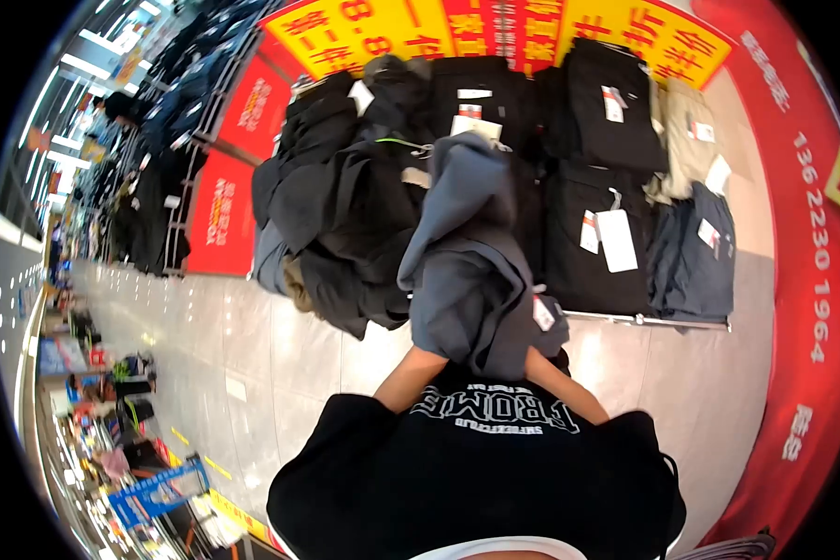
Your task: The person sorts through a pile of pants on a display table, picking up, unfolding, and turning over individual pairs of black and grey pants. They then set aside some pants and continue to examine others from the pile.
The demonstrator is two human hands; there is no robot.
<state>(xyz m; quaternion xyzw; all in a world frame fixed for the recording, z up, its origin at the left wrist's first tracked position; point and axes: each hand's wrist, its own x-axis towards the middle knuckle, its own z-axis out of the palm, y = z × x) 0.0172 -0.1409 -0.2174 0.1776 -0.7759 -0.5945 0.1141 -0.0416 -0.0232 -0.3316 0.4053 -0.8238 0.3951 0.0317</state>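
A bunched pair of dark grey trousers [467,271] is held up in front of my chest, its upper end blurred by motion. My left hand [427,360] reaches into the cloth from the left and my right hand [538,362] from the right. Both appear closed on the trousers, though folds cover the fingers. Just beyond lies a loose heap of black and dark clothes [345,224]. Right of the trousers are folded black trousers [593,266] with white tags. A white-and-red tag [543,315] shows beside my right hand.
Beige trousers [686,126] and folded dark grey trousers [695,252] lie at the display's right side. Yellow and red signs [383,33] line its back edge. A red banner [803,252] stands at right. Clothes racks [159,187] stand left, beside a tiled floor [243,355].
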